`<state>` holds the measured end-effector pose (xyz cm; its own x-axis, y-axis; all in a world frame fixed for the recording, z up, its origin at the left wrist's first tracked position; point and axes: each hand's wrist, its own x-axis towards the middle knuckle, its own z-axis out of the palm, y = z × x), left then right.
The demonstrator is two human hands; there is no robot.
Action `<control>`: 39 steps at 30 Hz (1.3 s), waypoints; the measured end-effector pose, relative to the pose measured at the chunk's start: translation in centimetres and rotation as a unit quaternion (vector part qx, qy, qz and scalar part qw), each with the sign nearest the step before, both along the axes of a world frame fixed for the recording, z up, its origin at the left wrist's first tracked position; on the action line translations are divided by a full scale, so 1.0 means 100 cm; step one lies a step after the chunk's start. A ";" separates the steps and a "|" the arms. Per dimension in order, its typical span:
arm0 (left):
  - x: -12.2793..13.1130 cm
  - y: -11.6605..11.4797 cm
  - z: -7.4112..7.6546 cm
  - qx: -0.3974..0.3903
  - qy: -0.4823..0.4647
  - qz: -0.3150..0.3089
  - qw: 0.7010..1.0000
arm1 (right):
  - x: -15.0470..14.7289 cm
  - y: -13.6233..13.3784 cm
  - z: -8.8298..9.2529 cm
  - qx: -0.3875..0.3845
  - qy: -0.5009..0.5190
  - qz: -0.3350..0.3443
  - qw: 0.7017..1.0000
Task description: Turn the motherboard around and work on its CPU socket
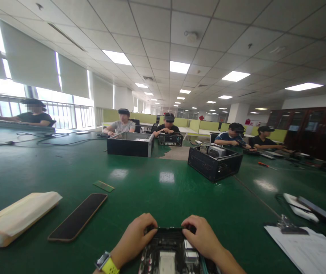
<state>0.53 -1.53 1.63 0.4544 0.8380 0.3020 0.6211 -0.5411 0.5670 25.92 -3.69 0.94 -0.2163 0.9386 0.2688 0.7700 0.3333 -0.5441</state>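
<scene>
A dark circuit board (pixel 167 247) with silver parts lies at the bottom centre, its lower part cut off by the frame. My left hand (pixel 137 236), with a watch on a yellow strap (pixel 108 264) at the wrist, is closed on the left end of the black strip (pixel 170 230) along the board's far edge. At the right end of that strip, my right hand (pixel 200 234) has its thumb and fingers curled together. The fingertips of both hands partly hide the strip's ends.
A phone (pixel 78 217), a wrapped packet (pixel 20 217) and a small green card (pixel 103 186) lie left. A clipboard (pixel 308 243) and white device (pixel 300 207) lie right. Open computer cases (pixel 130 149) (pixel 214 163) stand farther back. Several people sit beyond.
</scene>
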 end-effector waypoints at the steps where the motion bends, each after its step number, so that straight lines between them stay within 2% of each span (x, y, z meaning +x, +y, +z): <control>1: 0.000 0.000 0.000 0.003 -0.004 0.001 1.000 | 0.000 0.000 0.000 0.004 0.009 0.000 1.000; 7: -0.002 0.000 0.001 0.002 -0.015 0.008 1.000 | -0.002 0.000 0.004 0.013 0.049 0.013 0.999; 18: -0.006 0.000 0.004 -0.003 -0.022 0.016 1.000 | 0.001 0.002 0.001 -0.001 0.035 -0.002 0.999; 25: -0.007 0.000 0.004 0.012 -0.030 0.017 0.999 | 0.001 0.001 0.003 0.009 0.066 0.006 0.998; 32: -0.006 0.000 0.006 0.009 -0.039 0.012 0.999 | 0.001 0.003 -0.001 0.001 0.040 0.012 0.999; 39: -0.008 0.001 0.002 0.013 -0.044 0.009 0.999 | 0.001 0.001 0.001 0.003 0.070 0.020 0.997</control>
<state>-0.23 -1.43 1.88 0.4106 0.8371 0.3615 0.5784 -0.5456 0.6064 26.02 -3.64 1.07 -0.2129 0.9285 0.3043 0.6722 0.3652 -0.6440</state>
